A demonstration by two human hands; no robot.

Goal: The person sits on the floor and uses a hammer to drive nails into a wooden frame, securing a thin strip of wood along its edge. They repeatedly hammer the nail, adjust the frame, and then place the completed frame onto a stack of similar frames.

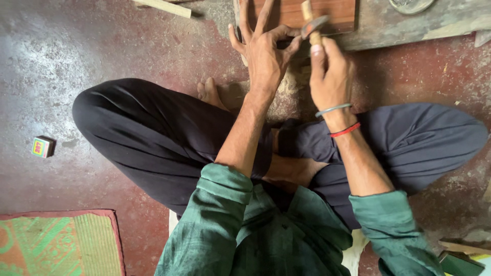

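- head view, near bottom of frame: green shirt sleeves, person sitting cross-legged in dark trousers on a worn red floor [153, 41].
- lower left: corner of a green and orange mat [56, 245]; small colourful box [42, 146] on the floor at left, well apart from the hands.
- lower right corner: edge of green and pale scraps, too cropped to tell what.
- bare foot [210, 94] shows at centre, just below the hands.
- right hand [330, 76], upper centre-right, curled tight round the wooden handle of a hammer [313, 25]; thumb lies along the shaft, wrist with a grey band and a red thread.
- hammer looks head-heavy and stiff, smooth handle; best held low on the shaft as here. head is blurred.
- left hand [263, 51], upper centre, forearm stretched forward, thumb and forefinger pressed together just by the hammer head as if pinching something small, can't tell what; other fingers spread up over the board.
- far top edge: reddish wooden board [335, 13], rigid, flat on a grey slab [409, 28]; pale stick [163, 6] upper left.
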